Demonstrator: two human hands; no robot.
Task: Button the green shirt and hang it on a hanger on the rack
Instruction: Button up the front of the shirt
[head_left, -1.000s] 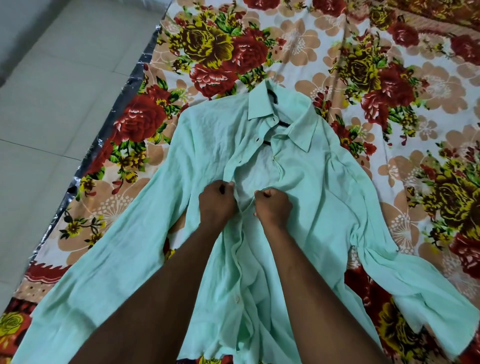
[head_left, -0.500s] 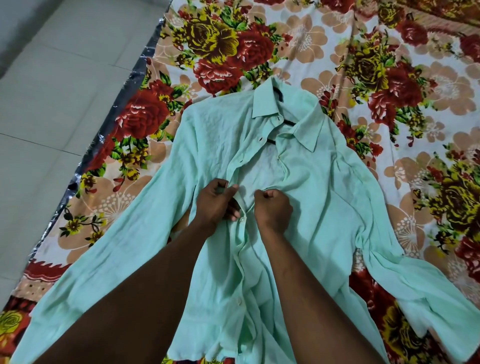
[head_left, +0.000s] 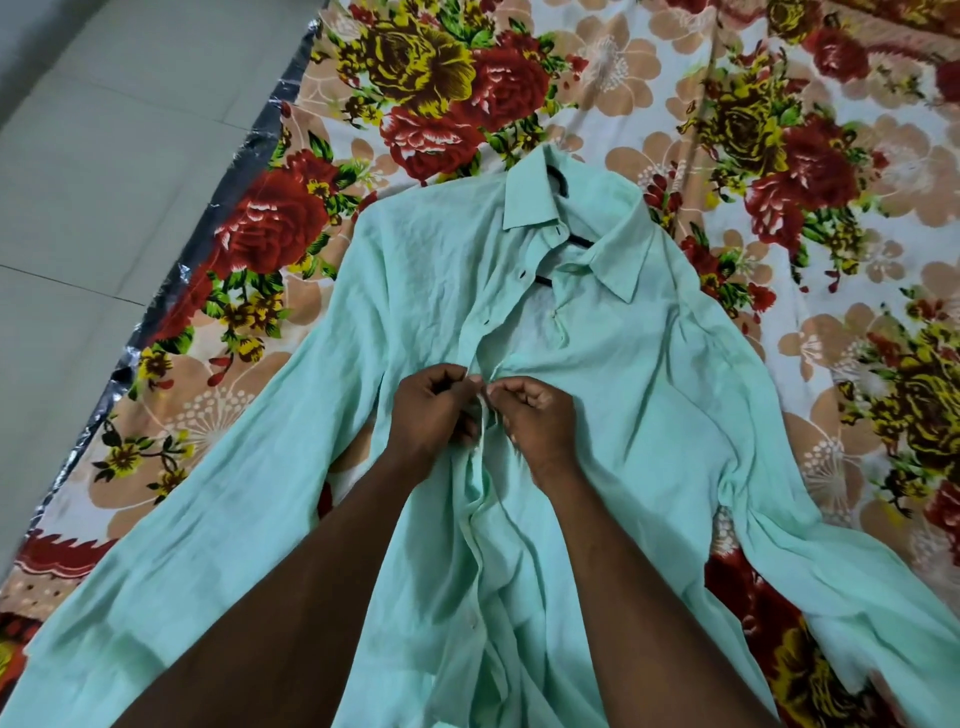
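Pale mint-green long-sleeved cotton shirt (head_left: 649, 415) lies front-up on a bed covered by a floral sheet with red and yellow roses (head_left: 441, 78). Collar away from the person, both sleeves spread out to the sides.

Inside the shirt: thin black hanger (head_left: 579, 240). Its bar shows in the open neck and its hook pokes out behind the collar.

Front stands open from collar down to the hands; dark buttonholes show along the left edge. Below the hands the placket lies closed, with small pale buttons in line.

Left hand (head_left: 431, 415) and right hand (head_left: 540, 421) meet at mid-chest on the placket. Both have fingers curled, thumb and fingertips pinching the two front edges against each other. The button itself is too small to make out.

Grey tiled floor (head_left: 104, 156) on the left; crinkled silver foil strip (head_left: 249, 150) runs along the bed's edge.

Change from half a second ago: the hands were apart then, the left gripping its edge, the right a fist on the cloth. Now their fingertips touch, and the gap between the front edges at that spot has closed.
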